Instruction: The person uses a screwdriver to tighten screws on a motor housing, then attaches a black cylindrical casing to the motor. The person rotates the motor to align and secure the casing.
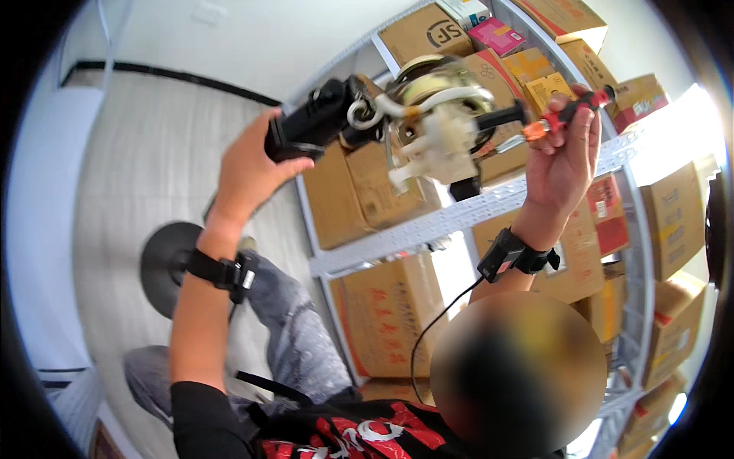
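1. Left hand (pixel 256 161) wraps the black housing (pixel 310 126), left of the exposed motor assembly (pixel 446 126).
2. Right hand (pixel 564 149) clasps a red-and-black screwdriver (pixel 552 121), right of the motor assembly; tip contact cannot be told.
3. Metal shelving (pixel 489 205) stands behind the motor assembly.

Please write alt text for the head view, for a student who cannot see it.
A person's left hand grips the black housing of a mechanism; the right hand holds a screwdriver pointed toward it. Shelves of boxes stand beyond.
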Demonstrator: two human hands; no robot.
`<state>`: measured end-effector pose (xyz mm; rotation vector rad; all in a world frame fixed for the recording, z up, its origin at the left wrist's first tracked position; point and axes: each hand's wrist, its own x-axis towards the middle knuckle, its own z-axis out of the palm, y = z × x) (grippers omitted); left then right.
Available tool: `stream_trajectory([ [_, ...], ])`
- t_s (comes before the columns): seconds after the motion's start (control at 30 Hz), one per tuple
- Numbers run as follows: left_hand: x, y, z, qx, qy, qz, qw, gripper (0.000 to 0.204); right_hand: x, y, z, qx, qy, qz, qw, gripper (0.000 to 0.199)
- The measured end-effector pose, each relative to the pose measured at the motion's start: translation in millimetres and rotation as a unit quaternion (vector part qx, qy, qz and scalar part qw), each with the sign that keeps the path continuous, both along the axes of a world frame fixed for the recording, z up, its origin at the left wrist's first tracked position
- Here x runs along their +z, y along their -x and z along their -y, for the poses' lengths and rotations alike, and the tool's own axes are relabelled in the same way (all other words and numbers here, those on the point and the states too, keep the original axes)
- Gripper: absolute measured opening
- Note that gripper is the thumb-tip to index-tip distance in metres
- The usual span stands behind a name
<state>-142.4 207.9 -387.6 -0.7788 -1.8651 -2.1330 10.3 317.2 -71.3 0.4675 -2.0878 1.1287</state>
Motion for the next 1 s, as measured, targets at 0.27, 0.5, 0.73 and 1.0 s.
stream_trajectory([
  [0.27, 26.5, -27.1, 26.8, -0.015, -0.015, -0.062, 0.998, 0.093, -5.3, -6.3, -1.1, 0.075, 0.043, 0.006, 0.996, 0.026],
  [0.5, 163.7, -54.4, 70.8, -0.188, -0.027, -0.224, 0.956, 0.117, -12.4, -7.6, -4.8, 0.053, 0.052, 0.016, 0.997, 0.03],
  [0.73, 198.8, -42.3, 58.6, -0.249, 0.067, -0.176, 0.95, 0.127, -10.1, -8.2, -16.6, 0.132, 0.034, 0.005, 0.991, 0.031],
  [1.0, 207.7, -45.5, 40.5, -0.174, 0.057, -0.176, 0.967, 0.104, 16.3, -14.7, -17.6, 0.129, 0.081, 0.069, 0.986, 0.02],
])
